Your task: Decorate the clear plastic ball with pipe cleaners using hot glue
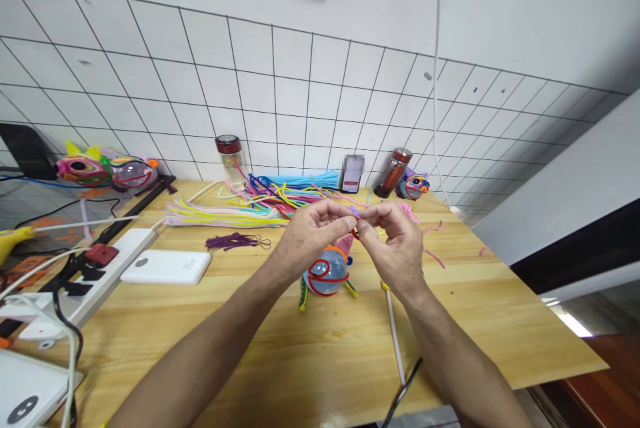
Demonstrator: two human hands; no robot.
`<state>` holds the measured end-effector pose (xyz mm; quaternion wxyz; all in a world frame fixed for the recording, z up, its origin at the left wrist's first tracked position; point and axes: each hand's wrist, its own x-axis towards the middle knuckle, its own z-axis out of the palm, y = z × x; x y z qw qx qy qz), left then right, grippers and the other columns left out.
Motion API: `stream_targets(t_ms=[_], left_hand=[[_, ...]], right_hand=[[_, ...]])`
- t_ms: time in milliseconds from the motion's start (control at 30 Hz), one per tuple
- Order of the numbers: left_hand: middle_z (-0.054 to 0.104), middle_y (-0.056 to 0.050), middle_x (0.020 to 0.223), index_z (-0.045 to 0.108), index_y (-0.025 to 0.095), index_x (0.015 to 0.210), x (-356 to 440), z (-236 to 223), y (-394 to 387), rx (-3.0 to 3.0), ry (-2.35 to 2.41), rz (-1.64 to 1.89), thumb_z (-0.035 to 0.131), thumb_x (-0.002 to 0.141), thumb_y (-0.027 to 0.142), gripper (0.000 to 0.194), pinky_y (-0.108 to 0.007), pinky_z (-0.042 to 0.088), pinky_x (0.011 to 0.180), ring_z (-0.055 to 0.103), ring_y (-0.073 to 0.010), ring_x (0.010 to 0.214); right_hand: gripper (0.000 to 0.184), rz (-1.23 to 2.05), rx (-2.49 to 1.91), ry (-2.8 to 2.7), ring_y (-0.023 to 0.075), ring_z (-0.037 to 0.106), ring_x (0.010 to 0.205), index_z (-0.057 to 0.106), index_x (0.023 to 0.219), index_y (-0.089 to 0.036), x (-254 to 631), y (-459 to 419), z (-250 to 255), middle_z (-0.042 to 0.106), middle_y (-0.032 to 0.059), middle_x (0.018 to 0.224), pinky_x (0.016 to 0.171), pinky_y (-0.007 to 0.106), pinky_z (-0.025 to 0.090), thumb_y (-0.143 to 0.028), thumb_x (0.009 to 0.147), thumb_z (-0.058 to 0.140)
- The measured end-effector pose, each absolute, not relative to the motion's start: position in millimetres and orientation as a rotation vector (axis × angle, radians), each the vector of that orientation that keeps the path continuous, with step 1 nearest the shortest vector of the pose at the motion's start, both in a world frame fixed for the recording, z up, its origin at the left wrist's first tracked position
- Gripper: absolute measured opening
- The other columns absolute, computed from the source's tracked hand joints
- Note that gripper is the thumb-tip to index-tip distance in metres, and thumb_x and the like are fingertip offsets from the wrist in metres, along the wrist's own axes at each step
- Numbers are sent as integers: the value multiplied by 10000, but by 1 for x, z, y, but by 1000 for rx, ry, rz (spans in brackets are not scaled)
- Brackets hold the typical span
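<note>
My left hand [320,231] and my right hand [393,241] meet over the table, both closed in a pinch with fingertips nearly touching. Between them is a small pipe cleaner piece [354,211], purple on top, with a bit of red showing below the fingers. Most of it is hidden by my fingertips. Just under my hands sits a clear ball figure [325,273] trimmed with red and orange pipe cleaner. It has green and yellow legs, and a pink part [345,243] behind it is partly covered by my right hand.
Pipe cleaner bundles [225,213] lie at the back, with purple tassels [235,241] in front. A glass bottle [231,160], phone [353,173] and red thermos [393,173] stand by the wall. Left are a power bank [166,267] and power strip [90,288]; a white stick [395,335] lies right.
</note>
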<state>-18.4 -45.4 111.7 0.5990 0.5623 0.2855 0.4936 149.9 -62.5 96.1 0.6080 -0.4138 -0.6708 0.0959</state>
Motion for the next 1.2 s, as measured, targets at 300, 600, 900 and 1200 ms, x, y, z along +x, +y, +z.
stream_targets(t_ms=[300, 600, 900, 1200], left_hand=[[677, 13, 669, 739, 160, 865, -19, 111, -44, 1326, 683, 1143, 890, 784, 396, 292, -240, 474, 583, 590, -115, 602], [652, 34, 625, 724, 153, 833, -18, 112, -45, 1291, 698, 1123, 895, 756, 351, 273, -225, 452, 539, 531, -85, 527], [629, 43, 618, 699, 177, 800, -17, 112, -45, 1247, 736, 1179, 856, 729, 352, 246, -235, 424, 539, 516, -95, 533], [598, 40, 609, 697, 164, 787, -17, 107, -39, 1163, 701, 1248, 855, 746, 384, 273, -211, 370, 520, 465, -75, 525]], right_hand=[[53, 238, -952, -1555, 152, 651, 664, 676, 881, -251, 149, -63, 98, 717, -18, 766, 645, 297, 552, -203, 883, 699], [74, 285, -947, -1552, 154, 665, 685, 682, 912, -248, 150, -62, 98, 707, -24, 770, 662, 297, 558, -188, 870, 693], [115, 422, -917, -1494, 174, 684, 759, 680, 1065, -252, 154, -62, 93, 719, 0, 855, 719, 325, 586, -319, 972, 689], [135, 423, -906, -1523, 178, 707, 810, 727, 1121, -264, 156, -62, 93, 738, 4, 922, 742, 327, 587, -326, 1006, 689]])
